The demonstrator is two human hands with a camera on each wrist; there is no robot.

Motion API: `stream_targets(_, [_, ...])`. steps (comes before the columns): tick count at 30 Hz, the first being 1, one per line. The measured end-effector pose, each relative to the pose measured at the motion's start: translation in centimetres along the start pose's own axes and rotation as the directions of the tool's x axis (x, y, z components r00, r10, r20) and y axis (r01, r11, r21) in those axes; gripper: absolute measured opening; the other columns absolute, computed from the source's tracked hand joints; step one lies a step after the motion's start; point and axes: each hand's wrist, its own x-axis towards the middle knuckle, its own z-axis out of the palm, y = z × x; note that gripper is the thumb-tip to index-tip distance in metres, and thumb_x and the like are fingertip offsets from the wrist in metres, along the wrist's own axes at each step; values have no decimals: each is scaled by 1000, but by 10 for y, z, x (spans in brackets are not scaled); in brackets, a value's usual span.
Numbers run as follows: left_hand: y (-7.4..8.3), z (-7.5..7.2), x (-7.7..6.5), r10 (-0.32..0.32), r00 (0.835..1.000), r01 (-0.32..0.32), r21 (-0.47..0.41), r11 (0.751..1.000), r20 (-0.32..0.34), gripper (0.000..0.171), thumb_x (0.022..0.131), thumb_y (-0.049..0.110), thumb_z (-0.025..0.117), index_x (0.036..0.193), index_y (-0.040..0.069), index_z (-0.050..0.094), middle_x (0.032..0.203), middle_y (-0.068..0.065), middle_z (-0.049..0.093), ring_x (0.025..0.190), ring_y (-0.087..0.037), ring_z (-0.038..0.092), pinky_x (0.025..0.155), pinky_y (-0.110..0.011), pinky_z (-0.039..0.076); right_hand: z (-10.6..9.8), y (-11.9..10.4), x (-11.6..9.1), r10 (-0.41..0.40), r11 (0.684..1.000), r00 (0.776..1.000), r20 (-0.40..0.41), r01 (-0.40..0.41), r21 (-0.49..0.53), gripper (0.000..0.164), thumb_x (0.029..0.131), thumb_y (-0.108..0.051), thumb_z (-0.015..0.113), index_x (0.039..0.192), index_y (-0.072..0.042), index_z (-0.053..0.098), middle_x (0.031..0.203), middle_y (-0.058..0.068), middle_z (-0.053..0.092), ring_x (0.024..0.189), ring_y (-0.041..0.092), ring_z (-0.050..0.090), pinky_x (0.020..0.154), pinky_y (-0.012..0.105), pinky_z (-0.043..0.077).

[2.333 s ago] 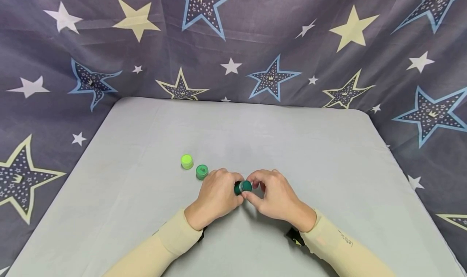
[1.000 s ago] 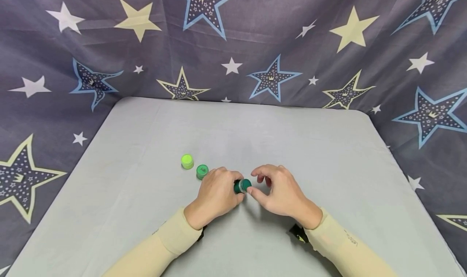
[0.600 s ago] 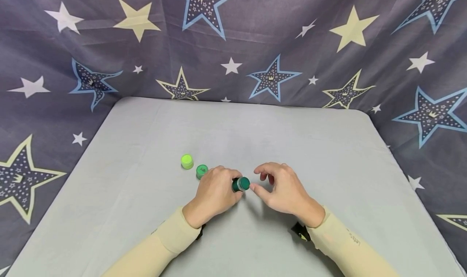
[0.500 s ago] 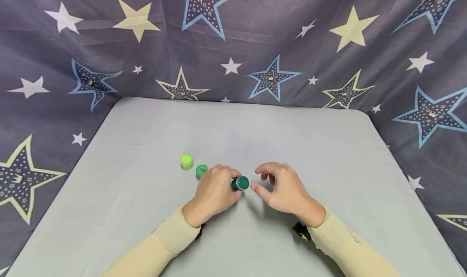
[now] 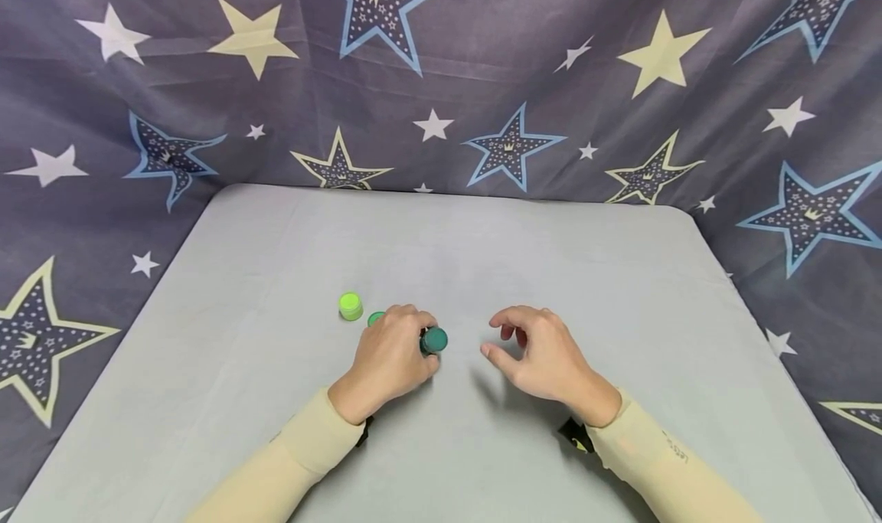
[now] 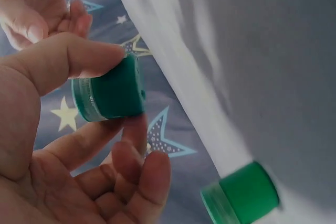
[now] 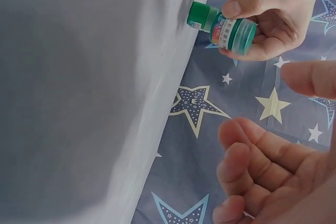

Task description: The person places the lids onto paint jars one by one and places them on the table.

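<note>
My left hand (image 5: 393,354) pinches a small dark green jar (image 5: 434,340) between thumb and fingers. The left wrist view shows the jar's clear, ridged band (image 6: 89,100) at one end. A printed label (image 7: 224,31) on its side shows in the right wrist view. Just beyond that hand stands a brighter green jar (image 6: 247,195), mostly hidden by the knuckles in the head view. To the right, my right hand (image 5: 544,354) holds nothing; its thumb and index finger are spread apart, the other fingers loosely bent.
A lime green jar (image 5: 351,306) stands on the light grey table (image 5: 551,263), left of the brighter green one. Behind the table hangs a dark curtain (image 5: 441,79) printed with stars. Both forearms wear cream sleeves (image 5: 303,446).
My right hand has let go of the dark green jar and drawn away to the right. My left hand has moved left with the jar, covering more of the brighter green one.
</note>
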Motion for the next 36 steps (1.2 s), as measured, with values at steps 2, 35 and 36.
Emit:
stream_targets(2, [-2,-2,1,-9,1000,8,29,1000,18,25,68,7,88,88,14,74,78,3,60,76,-17,57,62,-36,50,-1,1,-1,4,1000,1000,0,-4,-1,21,85,-23,80,100,-10,74,82,0,66,61,14,50,60,28,42])
stream_targets(35, [-12,-10,0,37,991,-63,197,978,131,27,70,15,91,77,14,66,68,3,57,67,-18,54,62,-35,46,-3,12,-4,39,999,999,-5,-39,-19,24,85,-26,81,101,-8,75,81,1,65,59,11,47,60,29,41])
stream_targets(36, [-12,-12,-1,44,994,-63,184,981,104,28,70,20,93,83,11,70,73,1,62,70,-19,58,63,-36,49,-4,13,-4,38,999,999,-15,-39,-27,25,86,-27,81,101,-8,75,81,1,65,60,11,47,62,30,41])
